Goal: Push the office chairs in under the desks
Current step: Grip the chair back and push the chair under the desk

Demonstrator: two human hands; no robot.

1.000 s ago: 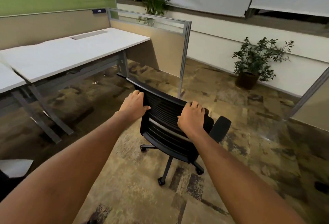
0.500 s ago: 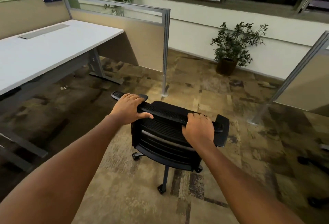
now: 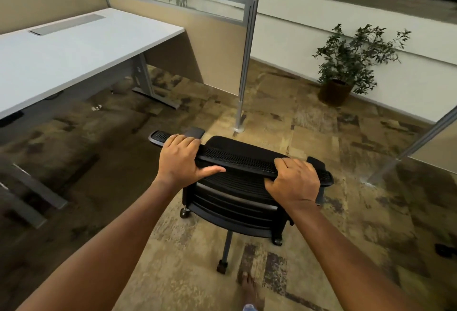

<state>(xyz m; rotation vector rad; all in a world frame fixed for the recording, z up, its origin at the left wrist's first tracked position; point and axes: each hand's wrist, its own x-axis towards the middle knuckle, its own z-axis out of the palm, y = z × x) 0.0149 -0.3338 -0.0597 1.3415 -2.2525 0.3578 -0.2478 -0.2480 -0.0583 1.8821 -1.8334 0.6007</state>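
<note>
Desk (image 3: 74, 51) first, at the left of my view: its white top runs from the near left edge away toward the partition panel (image 3: 212, 38), on grey metal legs, with bare carpet beneath it. Out on the patterned carpet (image 3: 309, 125), to the right of the desk and well apart from it, I see the black office chair (image 3: 237, 187) from behind. Its backrest top rail lies crosswise to me, long axis running left to right and dipping slightly to the right, and the seat faces away from me toward the partition's end post. One armrest shows just beyond the rail's left end.

My left hand (image 3: 183, 162) is closed over the left part of the rail, fingers wrapped across the top and the thumb stretched along the near face. My right hand (image 3: 293, 179) clamps the right part of the rail the same way, knuckles up. Both forearms reach forward and slightly inward, nearly straight, wrists level with the rail. A potted plant (image 3: 351, 63) stands against the far wall at the right.
</note>
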